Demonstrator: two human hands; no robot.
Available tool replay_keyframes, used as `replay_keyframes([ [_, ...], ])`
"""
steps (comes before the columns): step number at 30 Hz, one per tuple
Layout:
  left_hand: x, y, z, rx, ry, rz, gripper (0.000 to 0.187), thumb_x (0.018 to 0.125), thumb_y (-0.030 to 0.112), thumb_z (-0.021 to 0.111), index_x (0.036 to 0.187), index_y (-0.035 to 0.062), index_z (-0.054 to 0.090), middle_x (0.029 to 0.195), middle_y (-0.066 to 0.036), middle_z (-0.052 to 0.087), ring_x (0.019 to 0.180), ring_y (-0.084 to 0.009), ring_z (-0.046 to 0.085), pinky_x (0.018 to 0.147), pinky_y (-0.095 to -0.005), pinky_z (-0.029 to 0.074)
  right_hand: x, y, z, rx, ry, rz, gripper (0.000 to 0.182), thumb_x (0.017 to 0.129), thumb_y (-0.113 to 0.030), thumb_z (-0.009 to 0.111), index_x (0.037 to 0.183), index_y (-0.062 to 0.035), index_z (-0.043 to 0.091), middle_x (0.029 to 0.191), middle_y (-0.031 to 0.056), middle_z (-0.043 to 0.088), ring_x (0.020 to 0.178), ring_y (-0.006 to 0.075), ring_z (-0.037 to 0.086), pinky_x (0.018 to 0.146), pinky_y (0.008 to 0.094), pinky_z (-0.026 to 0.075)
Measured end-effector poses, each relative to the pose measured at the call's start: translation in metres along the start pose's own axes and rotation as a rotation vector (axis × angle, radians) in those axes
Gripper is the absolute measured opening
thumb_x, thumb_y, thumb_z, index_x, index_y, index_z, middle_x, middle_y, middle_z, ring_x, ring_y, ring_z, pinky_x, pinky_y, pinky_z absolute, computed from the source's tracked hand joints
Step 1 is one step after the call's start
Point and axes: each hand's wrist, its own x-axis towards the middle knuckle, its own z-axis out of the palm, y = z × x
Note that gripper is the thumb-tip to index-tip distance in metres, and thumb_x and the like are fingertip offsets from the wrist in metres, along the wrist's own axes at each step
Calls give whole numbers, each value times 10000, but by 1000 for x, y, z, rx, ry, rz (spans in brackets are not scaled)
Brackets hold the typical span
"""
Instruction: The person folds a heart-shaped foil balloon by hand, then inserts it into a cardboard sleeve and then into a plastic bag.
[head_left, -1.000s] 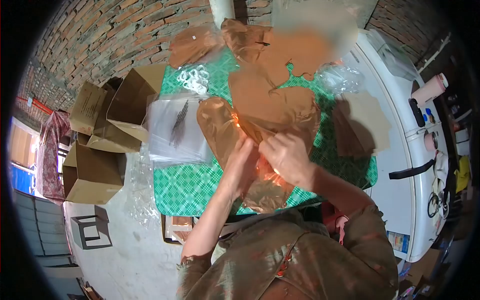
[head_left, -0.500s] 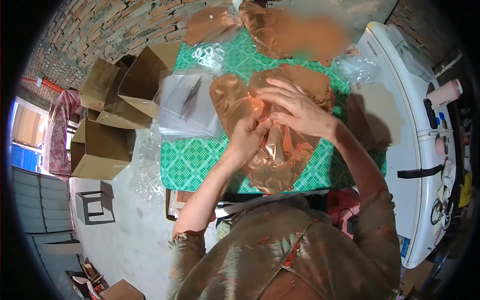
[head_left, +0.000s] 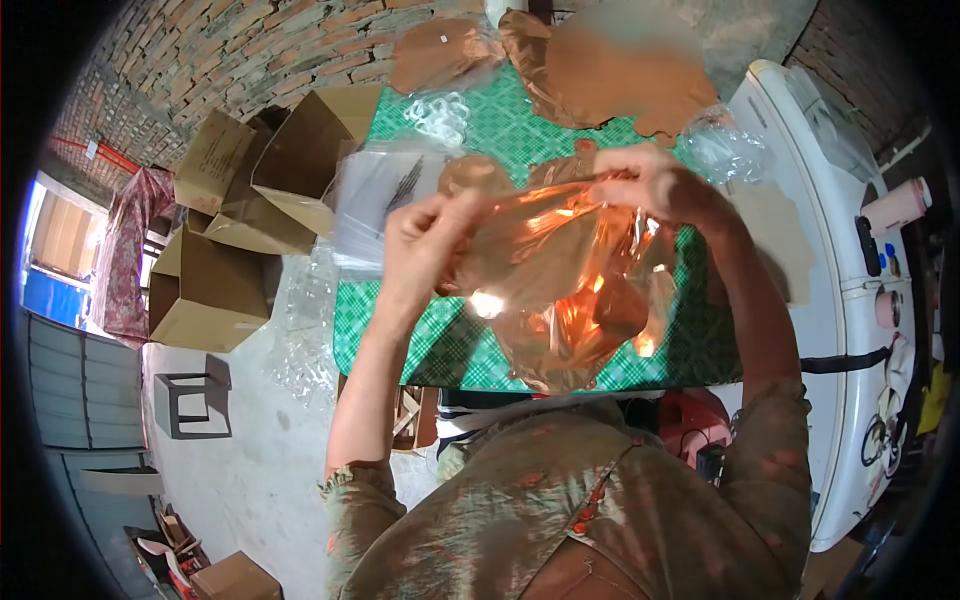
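Observation:
A shiny copper-coloured foil balloon (head_left: 560, 290), uninflated and creased, is stretched between my two hands above the table. My left hand (head_left: 425, 245) pinches its upper left edge, fingers curled. At its upper right, my right hand (head_left: 660, 185) grips the gathered foil between thumb and fingers. The balloon's lower end hangs near the front edge of the green checked tablecloth (head_left: 420, 340). Some of its outline behind my hands is hidden.
Clear plastic sleeves (head_left: 365, 200) lie at the left, below a white coiled ribbon-like bundle (head_left: 438, 117). More copper foil (head_left: 625, 70) covers the back. Open cardboard boxes (head_left: 215, 290) stand left; a white fridge (head_left: 820, 420) borders the right. Crumpled clear plastic (head_left: 725, 145) sits back right.
Both hands have moved apart and pulled the foil taut between them, raising its upper part. Earlier they were close together over the balloon, my right fingers extended. The view has shifted slightly.

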Motion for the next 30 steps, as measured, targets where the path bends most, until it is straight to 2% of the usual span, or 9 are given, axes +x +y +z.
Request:
replay_keyframes([
  [4, -17, 8, -12, -145, 69, -142, 344, 1068, 322, 691, 827, 79, 655, 658, 74, 518, 533, -19, 374, 477, -246, 272, 13, 22, -39, 47, -28, 221, 375, 1026, -346, 717, 834, -54, 582, 736, -67, 466, 708, 51, 429, 599, 295, 358],
  [8, -19, -18, -30, -81, 137, -48, 314, 1076, 373, 657, 911, 105, 656, 642, 48, 552, 376, -49, 378, 329, -240, 272, 40, 66, -74, -137, -46, 110, 362, 1004, -377, 743, 917, -29, 691, 759, -43, 571, 745, 59, 510, 636, 292, 420],
  [9, -19, -29, -33, -73, 153, 22, 320, 1076, 384, 651, 925, 102, 665, 644, 39, 572, 356, -60, 394, 312, -241, 285, 44, 71, -83, -99, 29, 182, 347, 999, -366, 748, 934, -28, 703, 765, -38, 580, 745, 69, 519, 641, 292, 427],
  [12, -42, 10, -24, -166, 332, -360, 371, 1084, 385, 617, 1155, 26, 680, 857, -66, 722, 757, -113, 716, 611, -284, 580, 62, 143, -133, -117, 349, 248, 340, 966, -342, 772, 1017, -7, 750, 828, 10, 658, 757, 128, 582, 673, 300, 477],
  [18, -81, -62, -5, -532, 245, -440, 357, 998, 232, 775, 1253, 6, 671, 1000, -48, 744, 764, -113, 685, 695, -289, 597, 89, 246, -205, 439, 1048, 598, 353, 1017, -337, 691, 1094, 1, 754, 875, 51, 714, 724, 171, 651, 623, 369, 505],
  [21, -83, -43, 15, -535, 306, -584, 286, 1020, 212, 741, 1221, 13, 697, 978, -28, 739, 722, -62, 657, 634, -226, 554, 104, 286, -224, -15, 1201, 873, 326, 1021, -259, 664, 1149, 30, 742, 914, 99, 737, 777, 242, 696, 657, 419, 540],
  [25, -95, -56, 10, -556, 282, -573, 184, 1037, 236, 719, 1086, 58, 713, 808, 54, 639, 653, -17, 558, 583, -189, 474, 112, 353, -217, 563, 1415, 594, 372, 971, -234, 698, 1238, 26, 706, 1136, 167, 728, 891, 292, 709, 738, 426, 585],
  [26, -97, -49, 18, -522, 373, -652, 249, 1017, 269, 746, 864, 113, 628, 805, 37, 615, 707, -44, 539, 639, -219, 439, 112, 360, -215, 644, 1436, 566, 393, 966, -244, 707, 1256, 20, 697, 1178, 173, 721, 924, 293, 710, 766, 427, 589],
  [30, -106, -48, 18, -557, 205, -626, 177, 1049, 265, 704, 1065, 89, 700, 814, 56, 617, 681, -24, 549, 637, -203, 474, 105, 383, -204, 444, 1257, 502, 451, 977, -315, 707, 1305, -8, 671, 1238, 203, 705, 1041, 338, 698, 908, 455, 581],
])
